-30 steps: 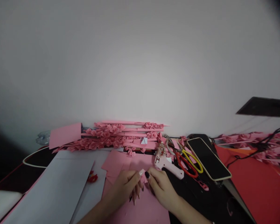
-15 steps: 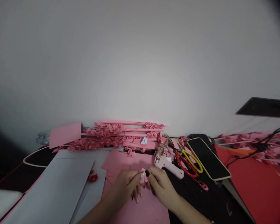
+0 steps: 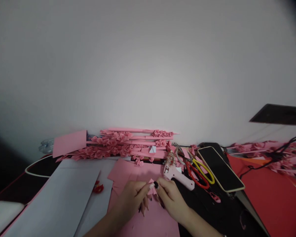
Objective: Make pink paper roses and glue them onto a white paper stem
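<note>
Between my two hands is a small folded piece of pink paper (image 3: pixel 151 191). My left hand (image 3: pixel 134 197) pinches its left side, the thumb with a pale nail pressed on top. My right hand (image 3: pixel 171 197) grips the right side, its dark-nailed thumb close beside the other. Fingers of both hands curl underneath and partly hide the paper. Sheets of pink paper (image 3: pixel 148 220) lie below my hands. A pale pink glue gun (image 3: pixel 179 177) rests just beyond my right hand.
Pink paper flower stems (image 3: pixel 108 149) line the wall. Red-and-yellow-handled scissors (image 3: pixel 199 174) and a phone (image 3: pixel 220 168) lie to the right, beside red paper sheets (image 3: pixel 263 191). White sheets (image 3: pixel 56 194) cover the left, near a red object (image 3: pixel 98 188). A black cable (image 3: pixel 278 154) crosses the right side.
Both hands stay in nearly the same place, still pinching the small pink paper. The thumbs and fingers have shifted only slightly.
</note>
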Demonstrator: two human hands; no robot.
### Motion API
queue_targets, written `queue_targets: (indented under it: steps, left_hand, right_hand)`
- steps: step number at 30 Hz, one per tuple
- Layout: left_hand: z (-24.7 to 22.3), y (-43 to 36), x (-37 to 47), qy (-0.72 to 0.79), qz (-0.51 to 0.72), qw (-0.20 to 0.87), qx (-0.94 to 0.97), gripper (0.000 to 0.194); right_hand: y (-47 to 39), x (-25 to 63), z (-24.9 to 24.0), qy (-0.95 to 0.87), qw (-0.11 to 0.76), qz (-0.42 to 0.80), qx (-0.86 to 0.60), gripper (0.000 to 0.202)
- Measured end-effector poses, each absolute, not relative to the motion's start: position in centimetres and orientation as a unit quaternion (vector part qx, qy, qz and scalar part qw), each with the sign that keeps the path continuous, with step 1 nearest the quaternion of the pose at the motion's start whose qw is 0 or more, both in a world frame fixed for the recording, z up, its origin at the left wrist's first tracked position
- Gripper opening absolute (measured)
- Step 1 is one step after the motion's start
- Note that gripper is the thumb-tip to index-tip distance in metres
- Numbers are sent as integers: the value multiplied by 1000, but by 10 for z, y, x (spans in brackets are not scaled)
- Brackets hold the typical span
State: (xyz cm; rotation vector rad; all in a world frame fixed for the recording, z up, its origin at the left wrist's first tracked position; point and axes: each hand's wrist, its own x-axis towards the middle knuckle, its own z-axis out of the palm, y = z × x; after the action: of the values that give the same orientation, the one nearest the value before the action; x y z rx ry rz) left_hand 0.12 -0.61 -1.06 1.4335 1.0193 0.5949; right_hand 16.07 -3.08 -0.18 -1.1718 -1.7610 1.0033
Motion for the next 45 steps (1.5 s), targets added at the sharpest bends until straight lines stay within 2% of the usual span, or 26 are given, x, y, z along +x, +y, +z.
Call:
queue_targets:
  steps: [17, 34, 40, 45]
  left_hand:
    - [-1, -3, 5, 419, 259, 657, 570, 40]
    - [-2, -5, 3, 363, 259, 682, 579, 46]
    - [-10, -7, 2, 374, 269, 668, 584, 41]
    - [-8, -8, 0, 414, 260, 616, 618, 33]
  right_hand:
    - [-29, 160, -4, -700, 376, 364, -486, 39]
    - [-25, 163, -9, -675, 414, 286, -540, 34]
    - [-24, 163, -9, -672, 407, 267, -558, 31]
    - [-29, 163, -10, -699, 405, 250, -534, 30]
